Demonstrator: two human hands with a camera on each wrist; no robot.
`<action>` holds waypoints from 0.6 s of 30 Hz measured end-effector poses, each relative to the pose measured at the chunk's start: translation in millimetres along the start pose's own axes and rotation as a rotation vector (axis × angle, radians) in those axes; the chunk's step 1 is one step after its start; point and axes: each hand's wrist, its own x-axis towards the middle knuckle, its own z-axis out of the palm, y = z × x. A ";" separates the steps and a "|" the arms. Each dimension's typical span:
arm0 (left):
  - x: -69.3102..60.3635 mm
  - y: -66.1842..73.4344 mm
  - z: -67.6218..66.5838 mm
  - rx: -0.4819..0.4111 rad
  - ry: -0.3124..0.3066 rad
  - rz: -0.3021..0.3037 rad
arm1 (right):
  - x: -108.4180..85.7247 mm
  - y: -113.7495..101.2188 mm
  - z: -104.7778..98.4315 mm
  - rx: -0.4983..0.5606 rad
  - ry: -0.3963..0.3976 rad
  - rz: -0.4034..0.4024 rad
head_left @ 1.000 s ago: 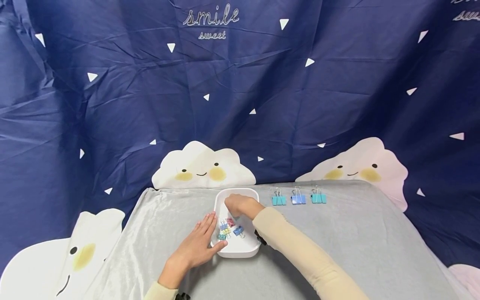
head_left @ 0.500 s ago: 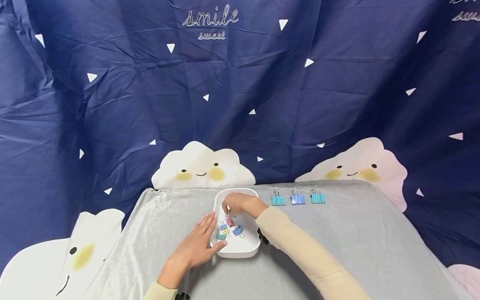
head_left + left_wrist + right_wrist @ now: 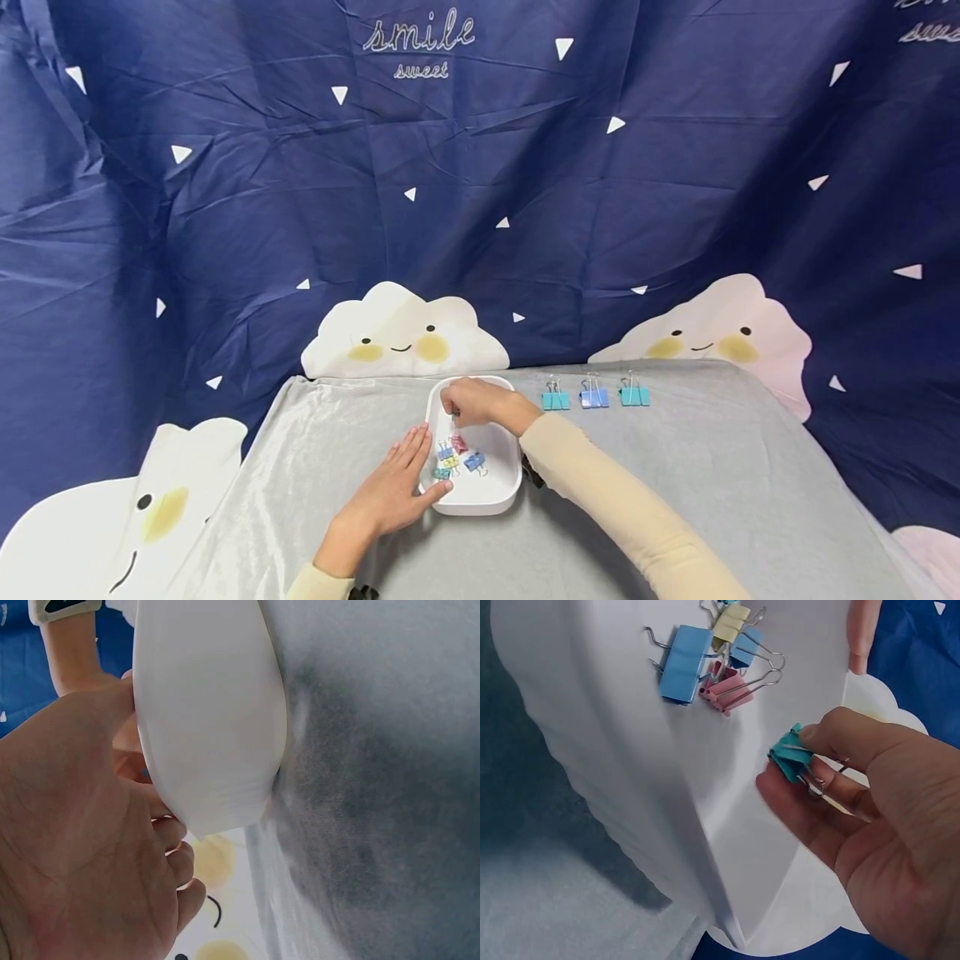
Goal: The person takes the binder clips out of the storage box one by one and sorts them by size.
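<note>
My right hand [image 3: 480,402] is over the far part of the white tray [image 3: 480,507]; in the right wrist view its thumb and fingers pinch a teal binder clip [image 3: 790,754]. My left hand [image 3: 386,492] rests along the tray's left rim, fingers straight, and touches the tray wall [image 3: 210,712] in the left wrist view. Inside the tray lie a blue clip [image 3: 685,664], a pink clip [image 3: 726,690], a yellow clip [image 3: 730,625], a second blue clip [image 3: 446,451] and a teal one [image 3: 442,473].
On the grey cloth [image 3: 675,483], right of the tray, a teal clip [image 3: 556,401], a blue clip [image 3: 595,398] and another teal clip [image 3: 634,396] stand in a row near the far edge. Behind hangs a dark blue curtain [image 3: 465,267].
My right hand has shifted slightly left and lifted a little inside the tray, and the held clip has come into view. My left hand has stayed at the rim.
</note>
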 end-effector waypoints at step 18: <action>-0.7 -0.6 1.0 -0.010 0.008 0.001 | -15.8 9.2 -9.3 0.056 0.133 -0.110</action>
